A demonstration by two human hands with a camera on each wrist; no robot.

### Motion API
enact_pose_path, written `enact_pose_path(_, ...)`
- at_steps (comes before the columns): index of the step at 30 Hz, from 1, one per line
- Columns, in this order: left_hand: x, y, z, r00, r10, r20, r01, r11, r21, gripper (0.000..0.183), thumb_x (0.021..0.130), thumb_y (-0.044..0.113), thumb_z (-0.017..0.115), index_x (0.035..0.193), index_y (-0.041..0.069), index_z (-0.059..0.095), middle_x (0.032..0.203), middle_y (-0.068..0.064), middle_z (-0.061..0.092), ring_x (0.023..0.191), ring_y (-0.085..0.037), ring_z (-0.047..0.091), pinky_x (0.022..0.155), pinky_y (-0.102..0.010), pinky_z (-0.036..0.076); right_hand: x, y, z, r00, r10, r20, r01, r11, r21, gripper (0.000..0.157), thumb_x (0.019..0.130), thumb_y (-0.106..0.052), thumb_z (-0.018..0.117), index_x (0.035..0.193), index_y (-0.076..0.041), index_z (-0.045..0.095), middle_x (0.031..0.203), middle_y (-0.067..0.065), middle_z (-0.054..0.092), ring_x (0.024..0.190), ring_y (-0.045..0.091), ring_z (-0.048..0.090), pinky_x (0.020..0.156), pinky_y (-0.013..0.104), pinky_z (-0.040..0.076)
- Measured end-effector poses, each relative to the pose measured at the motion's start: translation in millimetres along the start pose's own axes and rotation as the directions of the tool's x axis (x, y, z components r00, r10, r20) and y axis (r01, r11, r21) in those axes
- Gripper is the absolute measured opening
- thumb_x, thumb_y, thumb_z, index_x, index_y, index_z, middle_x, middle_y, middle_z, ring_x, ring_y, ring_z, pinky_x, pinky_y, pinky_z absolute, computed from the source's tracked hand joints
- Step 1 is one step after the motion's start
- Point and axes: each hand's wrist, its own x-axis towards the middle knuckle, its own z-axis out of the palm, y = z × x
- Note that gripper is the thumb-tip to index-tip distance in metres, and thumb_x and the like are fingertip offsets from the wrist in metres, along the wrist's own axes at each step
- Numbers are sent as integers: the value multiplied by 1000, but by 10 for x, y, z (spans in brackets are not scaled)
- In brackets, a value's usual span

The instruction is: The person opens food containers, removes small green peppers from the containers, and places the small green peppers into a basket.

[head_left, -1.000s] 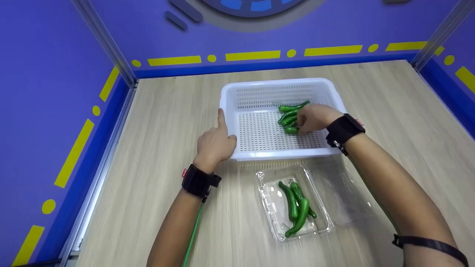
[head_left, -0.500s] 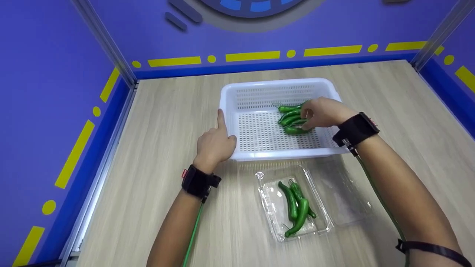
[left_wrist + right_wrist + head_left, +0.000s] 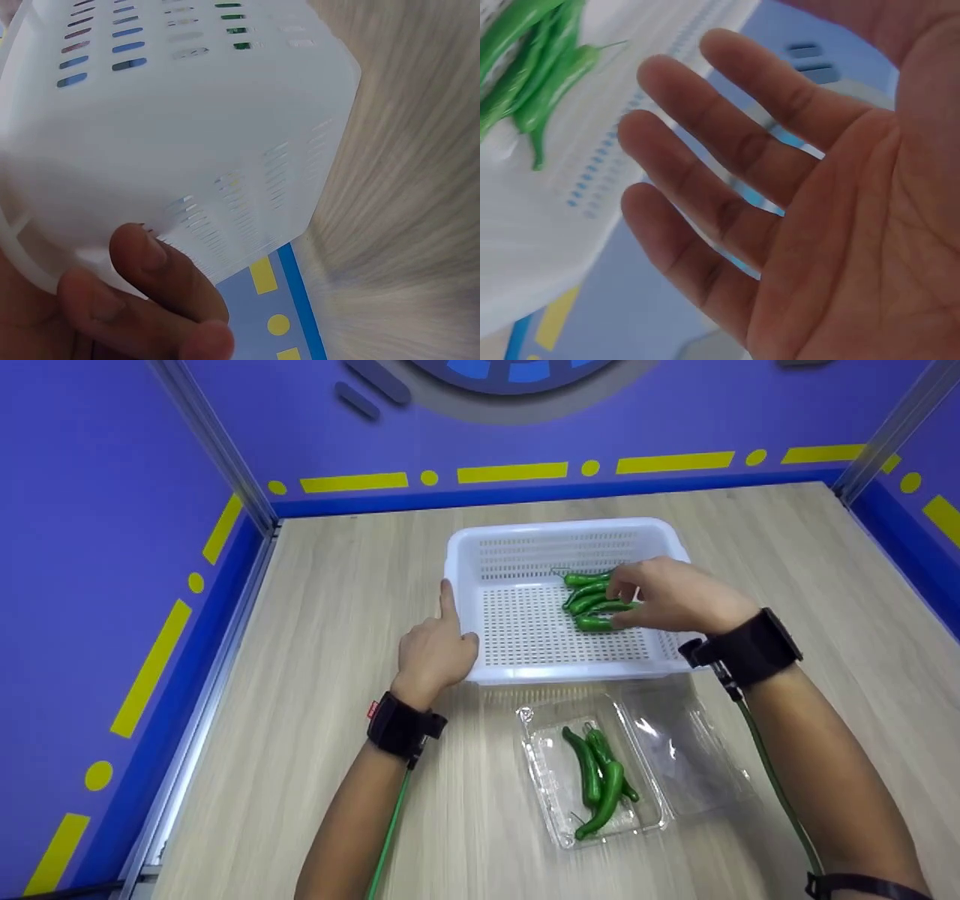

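Observation:
A white plastic basket (image 3: 555, 671) with slotted sides holds several green chili peppers (image 3: 589, 603) toward its right. My left hand (image 3: 435, 652) grips the basket's left rim, its index finger laid along the edge. In the left wrist view, other fingers (image 3: 161, 274) curl beneath the rim beside the outer wall. Over the basket's right side hovers my right hand (image 3: 671, 594), above the peppers. The right wrist view shows its fingers (image 3: 727, 135) spread and loosely bent, holding nothing; the peppers (image 3: 551, 67) lie apart from them. The hand covers some pepper ends in the head view.
In front of the basket lies a clear plastic clamshell box (image 3: 547, 802), lid (image 3: 690, 765) folded out to the right. Several green chili peppers (image 3: 611, 795) rest in it. Blue panels (image 3: 360, 442) wall the wooden table (image 3: 322, 585) at the back and sides.
My right hand has let go of the peppers, drawn back slightly to the right and spread its fingers. The left hand and the basket have stayed put.

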Motion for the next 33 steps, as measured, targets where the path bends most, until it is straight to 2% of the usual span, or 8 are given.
enact_pose_path(7, -9, -6, 11, 1000, 0, 4, 0, 1000, 0, 88, 95, 31, 47, 164, 4, -2, 69, -8, 62, 59, -24, 59, 50, -38, 40, -198, -220, 73, 997, -66, -38, 66, 998, -6, 24, 82, -23, 82, 101, -12, 71, 100, 1, 73, 92, 20, 66, 85, 44, 53)
enact_pose_path(13, -10, -11, 17, 1000, -4, 14, 4, 1000, 3, 88, 96, 31, 47, 164, 4, -2, 70, -8, 62, 60, -25, 59, 51, -39, 40, -365, -348, 156, 991, -117, -58, 117, 993, -15, 29, 83, -25, 82, 107, -13, 72, 107, 1, 73, 100, 21, 68, 89, 44, 53)
enact_pose_path(18, -1, -7, 9, 1000, -3, 10, 3, 1000, 7, 89, 96, 32, 47, 164, 4, -2, 69, -8, 62, 60, -25, 60, 51, -38, 40, -472, -448, 207, 987, -153, -53, 152, 988, -13, 35, 83, -24, 83, 114, -11, 71, 112, 3, 72, 104, 21, 67, 90, 44, 53)
enact_pose_path(24, -1, -10, 8, 1000, -4, 8, 4, 1000, -2, 88, 96, 32, 48, 164, 4, -2, 67, -7, 61, 57, -23, 59, 50, -38, 39, -569, -581, 280, 986, -163, -39, 163, 986, -21, 35, 82, -24, 83, 113, -12, 72, 113, 2, 71, 102, 19, 65, 86, 42, 54)
enact_pose_path(28, -6, -13, 10, 1000, 9, 2, -9, 1000, -4, 88, 95, 30, 48, 164, 4, -1, 66, -7, 61, 55, -23, 57, 48, -37, 38, -623, -646, 331, 986, -162, -34, 161, 986, -32, 37, 82, -27, 83, 115, -14, 72, 114, 0, 71, 106, 19, 66, 88, 42, 54)
enact_pose_path(33, -10, -11, -2, 1000, 17, 1, -17, 1000, 2, 88, 95, 30, 47, 164, 3, -1, 65, -6, 60, 54, -22, 55, 47, -37, 38, -657, -692, 416, 979, -203, -29, 202, 978, -48, 37, 81, -26, 84, 114, -15, 73, 109, -1, 71, 103, 18, 67, 86, 40, 55)
